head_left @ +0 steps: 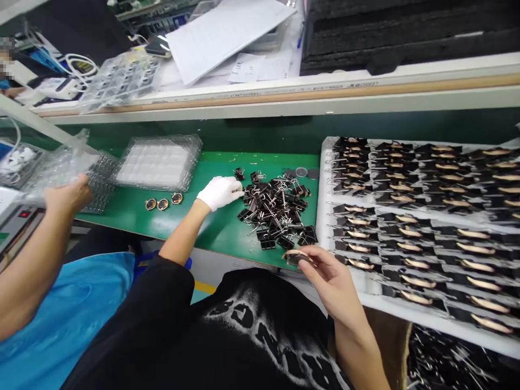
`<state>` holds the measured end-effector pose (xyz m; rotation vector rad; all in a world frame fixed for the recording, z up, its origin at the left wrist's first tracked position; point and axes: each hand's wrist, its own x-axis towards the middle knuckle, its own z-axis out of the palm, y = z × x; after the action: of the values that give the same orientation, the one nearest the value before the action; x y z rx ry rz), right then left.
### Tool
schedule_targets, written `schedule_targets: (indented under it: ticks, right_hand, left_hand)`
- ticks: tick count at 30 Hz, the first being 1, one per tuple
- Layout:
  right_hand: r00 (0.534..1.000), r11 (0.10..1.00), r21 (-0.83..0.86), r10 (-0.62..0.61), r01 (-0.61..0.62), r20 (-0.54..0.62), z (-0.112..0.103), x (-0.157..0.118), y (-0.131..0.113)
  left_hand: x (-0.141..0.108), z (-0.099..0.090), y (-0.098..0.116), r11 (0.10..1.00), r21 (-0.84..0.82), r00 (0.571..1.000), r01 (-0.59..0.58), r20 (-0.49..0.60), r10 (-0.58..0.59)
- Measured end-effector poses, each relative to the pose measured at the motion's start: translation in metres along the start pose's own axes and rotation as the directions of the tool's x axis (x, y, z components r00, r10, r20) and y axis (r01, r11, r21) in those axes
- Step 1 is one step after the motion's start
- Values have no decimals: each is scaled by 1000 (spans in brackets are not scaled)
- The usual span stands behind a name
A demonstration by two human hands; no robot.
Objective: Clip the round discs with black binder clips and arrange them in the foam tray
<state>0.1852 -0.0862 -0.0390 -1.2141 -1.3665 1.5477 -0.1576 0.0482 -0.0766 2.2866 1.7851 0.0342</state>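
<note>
My left hand (219, 193), in a white glove, is at the left edge of a pile of black binder clips (274, 208) on the green bench. Its fingers are drawn together against the clips, and what lies between the fingertips is hidden. My bare right hand (329, 271) pinches a round, gold-rimmed watch case (296, 257) with a dark face, just off the bench's front edge. Three similar gold watch cases (163, 204) lie left of my gloved hand. Behind the pile are several dark discs (301, 172).
A white tray (326, 216) at the right holds rows of gold pieces gripped by binder clips. A clear compartment box (158, 162) sits at the back left. A co-worker's hand (69, 195) touches clear plastic trays. A shelf (260, 103) overhangs the bench, and more clips (450, 357) lie below the tray.
</note>
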Motion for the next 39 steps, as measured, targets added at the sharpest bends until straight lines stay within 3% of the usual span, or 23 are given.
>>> schedule_targets:
  ticks: [7,10,16,20,23,25,27,29,30,32,35,37,39]
  right_hand:
    - [996,996,-26,87,-88,-33,-8,4,22]
    - [995,995,-32,96,-97,-18,-7,9,20]
    - [987,968,193,162,-159,4,3,16,2]
    - [964,910,329,266,-252,3,6,22,-1]
    - [967,898,370,255,-238,2,12,25,-1]
    - [982,912,369,188,-178,9,20,28,-2]
    - [994,929,352,105,-110,33,31,32,-6]
    - [998,937,345,39,-56,56,39,38,-12]
    - [998,940,340,15,-35,60,41,40,-15]
    - [998,951,310,-18,-1,56,40,43,-22]
    - [996,969,246,-30,9,83,33,42,-31]
    - [994,971,239,-10,-16,105,26,38,-36]
    - [996,965,257,26,-48,90,21,34,-38]
  left_hand:
    - [-5,9,4,979,-203,997,38,-63,-51]
    - [-7,10,9,938,-332,982,97,-119,-143]
    - [-17,4,16,803,-572,887,167,-267,-375]
    - [-26,-5,20,687,-715,806,130,-328,-494]
    - [-34,-10,35,609,-790,779,63,-343,-525]
    - [-42,-11,55,522,-852,806,-22,-324,-495]
    - [-52,-10,81,337,-936,881,-104,-244,-405]
    - [-63,-10,105,153,-983,951,-105,-144,-274]
    - [-68,-10,114,134,-987,966,-92,-121,-229]
    - [-76,-13,124,293,-949,974,-113,-165,-158]
    - [-77,-21,121,604,-751,960,-266,-267,90]
    - [-73,-26,118,708,-631,949,-316,-219,228]
    - [-69,-31,120,771,-568,958,-286,-162,236]
